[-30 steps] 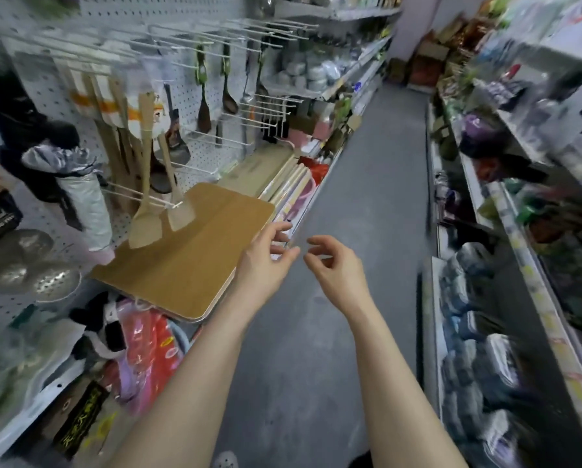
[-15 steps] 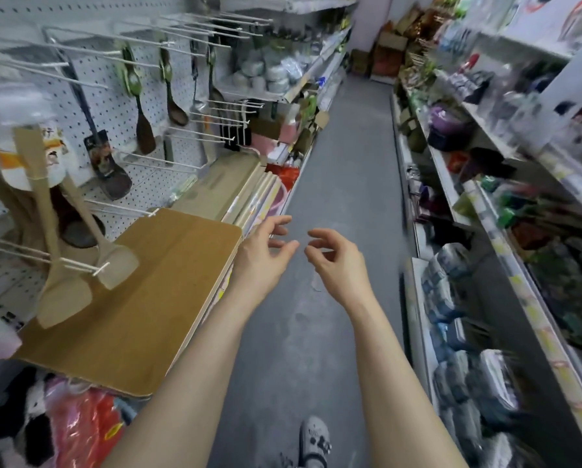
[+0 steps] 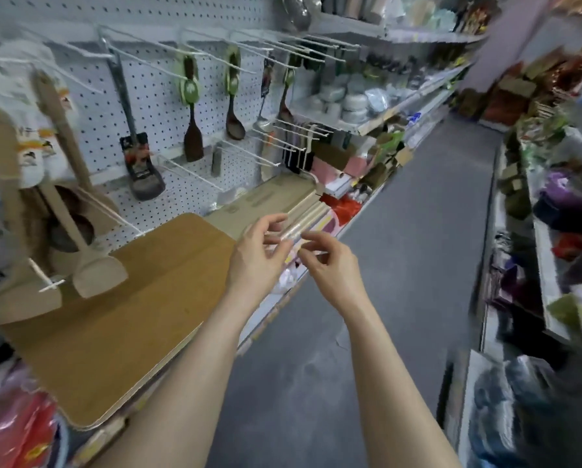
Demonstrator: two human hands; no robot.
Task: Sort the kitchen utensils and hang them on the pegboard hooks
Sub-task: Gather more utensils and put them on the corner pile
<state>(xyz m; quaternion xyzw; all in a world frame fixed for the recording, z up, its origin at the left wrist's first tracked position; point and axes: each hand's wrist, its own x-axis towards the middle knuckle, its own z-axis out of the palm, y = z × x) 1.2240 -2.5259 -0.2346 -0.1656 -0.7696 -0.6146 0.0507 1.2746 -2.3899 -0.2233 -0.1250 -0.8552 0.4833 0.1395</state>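
A person's left grip [image 3: 259, 261] and right grip [image 3: 333, 268] hover just apart above a shop aisle, fingers loosely curled and holding nothing, beside a smooth brown board [image 3: 114, 325] with rounded corners. On the white perforated pegboard [image 3: 161, 106] to the left, thin white wire hooks [image 3: 215, 59] carry two pale, flat-bladed wooden spatulas [image 3: 97, 275], one black slotted turner [image 3: 144, 177] and three dark spoon-like utensils [image 3: 193, 136] on green cards. Blur hides finer detail.
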